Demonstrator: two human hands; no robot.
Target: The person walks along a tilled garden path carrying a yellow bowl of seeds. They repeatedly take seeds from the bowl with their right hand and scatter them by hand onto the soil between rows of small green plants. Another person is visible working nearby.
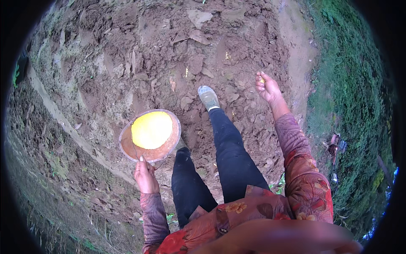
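Note:
My left hand point(146, 177) grips the near edge of a wide, round bowl point(127, 140), its inside reddish-brown, with a bright yellow mass point(151, 129) filling much of it; the brightness hides its detail. My right hand point(266, 88) is held out over the soil, fingers curled closed around some small yellow bits point(262, 80). Small clusters of yellow bits lie in the broken brown soil point(187, 72) ahead of my feet. My right shoe point(208, 98) stands on the soil; my left foot is mostly hidden behind the bowl.
A pale packed strip point(298, 72) borders the soil on the right, with dense green plants point(351, 106) beyond it. A dark object point(336, 146), too small to identify, lies at that edge. Another pale strip point(55, 106) crosses the soil on the left.

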